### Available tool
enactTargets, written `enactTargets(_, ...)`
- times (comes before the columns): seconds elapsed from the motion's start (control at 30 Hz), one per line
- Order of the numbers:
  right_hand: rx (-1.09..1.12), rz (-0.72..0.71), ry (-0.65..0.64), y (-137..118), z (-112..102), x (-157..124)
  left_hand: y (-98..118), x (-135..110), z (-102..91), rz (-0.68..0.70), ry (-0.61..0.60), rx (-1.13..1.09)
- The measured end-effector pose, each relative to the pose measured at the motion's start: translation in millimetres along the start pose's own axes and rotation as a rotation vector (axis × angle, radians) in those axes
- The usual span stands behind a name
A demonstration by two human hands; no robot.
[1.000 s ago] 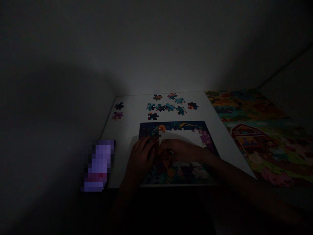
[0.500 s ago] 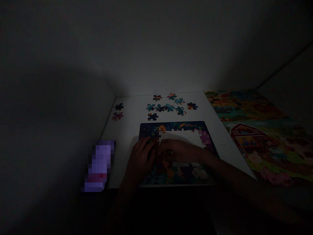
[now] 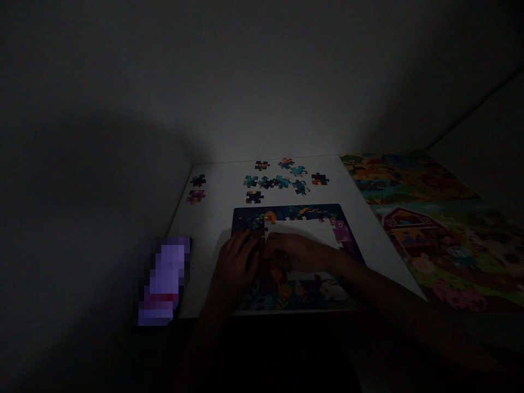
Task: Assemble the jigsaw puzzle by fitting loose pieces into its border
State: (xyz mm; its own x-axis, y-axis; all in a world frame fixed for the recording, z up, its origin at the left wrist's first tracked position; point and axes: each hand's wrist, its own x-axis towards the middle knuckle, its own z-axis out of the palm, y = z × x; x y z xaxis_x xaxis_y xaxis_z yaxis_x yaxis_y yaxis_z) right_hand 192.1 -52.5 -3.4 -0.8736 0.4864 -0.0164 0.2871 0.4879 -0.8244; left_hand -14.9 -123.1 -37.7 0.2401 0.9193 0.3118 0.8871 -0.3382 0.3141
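A partly built jigsaw puzzle (image 3: 301, 215) with a dark blue border lies on a white table (image 3: 221, 218), its middle still bare white. My left hand (image 3: 235, 265) rests on the puzzle's left side with fingers curled down onto the pieces. My right hand (image 3: 298, 252) lies next to it, fingers pressed onto the puzzle near the left edge of the bare area. The fingertips of both hands meet around one spot; whether a piece is under them is too dark to tell. Several loose pieces (image 3: 282, 180) lie beyond the puzzle.
Two more loose pieces (image 3: 197, 188) sit at the table's far left. A large colourful farm picture (image 3: 434, 229) covers the right side. A blurred purple object (image 3: 164, 281) lies at the table's left front corner. Grey walls close in behind and to the left.
Both hands stay on the same spot of the puzzle with only slight finger shifts. The view has tipped slightly.
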Motion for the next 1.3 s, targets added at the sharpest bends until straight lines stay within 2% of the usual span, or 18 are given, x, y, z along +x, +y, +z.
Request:
enactTargets(0.2,-0.101,0.016,0.101,13,1,4,0,1,-1.0,-0.002,-0.001,0.001)
enactTargets(0.3,-0.167,0.056,0.222,23,-12,3,2,2,-2.7,-0.017,-0.016,-0.013)
enactTargets(0.43,-0.161,0.182,0.538,43,-50,-10,1,2,-2.3,-0.032,-0.019,-0.017)
enactTargets(0.6,-0.236,0.37,1.001,88,-98,-39,-4,1,2.6,-0.031,0.005,-0.025)
enactTargets(0.7,-0.267,0.488,1.129,114,-114,-53,-8,1,5.5,-0.025,0.022,-0.029)
enactTargets(0.9,-0.287,0.605,1.183,138,-119,-56,-15,1,9.4,-0.019,0.033,-0.039)
enactTargets(1.13,-0.578,0.685,0.97,138,-115,-45,-16,5,8.8,-0.029,0.01,-0.035)
enactTargets(1.3,-0.699,0.752,0.895,137,-115,-37,-14,10,3.5,-0.026,-0.01,-0.037)
